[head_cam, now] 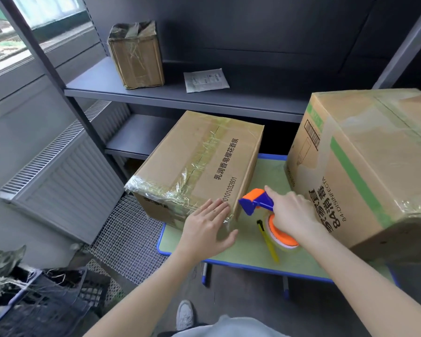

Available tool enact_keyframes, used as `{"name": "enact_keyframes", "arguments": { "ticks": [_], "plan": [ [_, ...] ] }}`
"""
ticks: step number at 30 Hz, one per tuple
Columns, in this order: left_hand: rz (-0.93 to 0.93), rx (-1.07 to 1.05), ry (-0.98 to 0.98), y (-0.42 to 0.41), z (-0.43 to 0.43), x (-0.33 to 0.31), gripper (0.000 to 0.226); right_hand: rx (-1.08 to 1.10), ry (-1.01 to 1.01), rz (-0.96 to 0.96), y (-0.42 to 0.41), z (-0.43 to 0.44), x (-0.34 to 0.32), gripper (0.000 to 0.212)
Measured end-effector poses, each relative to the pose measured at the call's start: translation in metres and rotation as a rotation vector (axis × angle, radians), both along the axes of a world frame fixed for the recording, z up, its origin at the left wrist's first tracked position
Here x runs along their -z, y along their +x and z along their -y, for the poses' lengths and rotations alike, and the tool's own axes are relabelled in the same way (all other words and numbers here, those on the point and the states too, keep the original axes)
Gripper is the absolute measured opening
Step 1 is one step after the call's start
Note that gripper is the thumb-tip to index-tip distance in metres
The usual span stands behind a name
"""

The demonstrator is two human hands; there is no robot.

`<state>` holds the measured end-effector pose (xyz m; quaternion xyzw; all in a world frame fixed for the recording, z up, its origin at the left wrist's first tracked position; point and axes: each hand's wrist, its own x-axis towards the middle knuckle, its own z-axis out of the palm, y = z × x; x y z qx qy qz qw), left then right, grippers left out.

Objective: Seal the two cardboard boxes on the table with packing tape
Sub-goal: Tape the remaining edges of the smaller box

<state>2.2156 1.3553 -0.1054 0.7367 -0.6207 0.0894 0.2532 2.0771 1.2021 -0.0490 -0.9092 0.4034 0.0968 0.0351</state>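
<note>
The left hand (206, 229) lay flat, fingers together, on the near end of the left cardboard box (197, 166), while the right hand (289, 212) curled round the tape dispenser (254, 201) beside the bigger box (365, 161).

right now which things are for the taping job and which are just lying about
For the job: small box, big box, tape dispenser in right hand, left hand on small box.
Lying about: yellow cutter, shelf box, paper packet, dark crate.
</note>
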Motion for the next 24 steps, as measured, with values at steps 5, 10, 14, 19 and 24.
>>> {"name": "enact_keyframes", "arguments": {
  "ticks": [5, 10, 14, 19, 24],
  "plan": [
    [0.088, -0.175, 0.070, -0.021, 0.024, 0.009, 0.048, 0.108, -0.050, 0.063, 0.008, -0.003, -0.021, 0.084],
    [0.160, -0.224, 0.067, -0.027, 0.034, 0.011, 0.044, 0.161, -0.102, 0.314, 0.020, -0.011, -0.026, 0.083],
    [0.023, -0.153, 0.160, -0.039, 0.041, -0.011, 0.046, 0.037, -0.252, 0.406, 0.046, -0.016, -0.024, 0.087],
    [-0.303, 0.260, 0.125, -0.016, 0.024, -0.030, 0.031, -0.081, -0.300, 0.454, 0.089, -0.011, -0.013, 0.089],
    [-0.163, 0.131, -0.044, 0.058, -0.016, -0.020, 0.025, -0.156, -0.283, 0.284, 0.106, -0.009, 0.007, 0.084]
  ]
}}
